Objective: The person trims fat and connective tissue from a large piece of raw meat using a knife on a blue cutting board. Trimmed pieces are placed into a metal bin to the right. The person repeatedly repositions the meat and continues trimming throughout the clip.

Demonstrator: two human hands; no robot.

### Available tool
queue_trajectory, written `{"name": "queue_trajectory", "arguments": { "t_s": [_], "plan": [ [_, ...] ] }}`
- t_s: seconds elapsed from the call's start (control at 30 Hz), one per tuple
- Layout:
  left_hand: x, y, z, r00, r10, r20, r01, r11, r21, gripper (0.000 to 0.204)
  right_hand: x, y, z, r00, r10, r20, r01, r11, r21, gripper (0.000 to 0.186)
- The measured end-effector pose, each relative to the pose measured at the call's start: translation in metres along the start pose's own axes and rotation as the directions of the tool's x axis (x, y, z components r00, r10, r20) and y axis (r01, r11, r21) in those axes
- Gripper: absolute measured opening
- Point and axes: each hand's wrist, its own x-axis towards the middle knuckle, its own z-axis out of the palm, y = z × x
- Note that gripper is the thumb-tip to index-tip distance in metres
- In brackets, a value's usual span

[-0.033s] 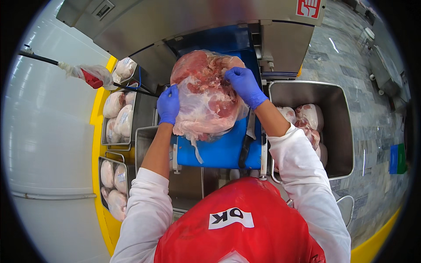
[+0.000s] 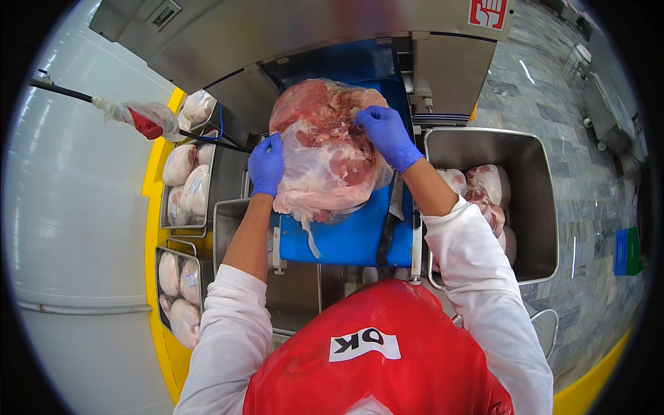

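Observation:
A large slab of raw meat point(image 2: 321, 149), pink with a whitish membrane, lies on a blue conveyor belt point(image 2: 332, 242). Clear plastic film shows along its right and lower edges. At the meat's left edge, my left hand point(image 2: 265, 166) has thumb and fingers pinched together. My right hand point(image 2: 389, 137) pinches at the upper right of the meat, fingertips against its ragged surface. Whether skin, film or flesh sits between my fingertips is too small to tell. Beside the meat, under my right wrist, a black-handled knife point(image 2: 391, 225) rests on the belt.
A steel machine point(image 2: 304, 34) stands behind the belt. To the right is a deep steel bin point(image 2: 522, 207) with several pieces of meat. Steel tubs point(image 2: 207, 214) of wrapped meat line the left wall. A black rod point(image 2: 62, 88) with a plastic-wrapped red part slants in from the left.

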Motion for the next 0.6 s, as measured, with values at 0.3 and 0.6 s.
{"name": "queue_trajectory", "arguments": {
  "t_s": [0.3,0.6],
  "plan": [
    [0.005,0.006,0.002,1.0,0.014,-0.022,-0.014,1.0,-0.008,0.046,0.0,0.005,-0.002,1.0,-0.011,-0.008,0.013,0.985,0.172,0.026],
    [0.006,0.009,0.001,1.0,0.012,-0.023,-0.012,1.0,-0.003,0.048,-0.017,-0.003,-0.022,0.978,-0.144,0.149,0.15,0.988,-0.031,0.023]
  ]
}}
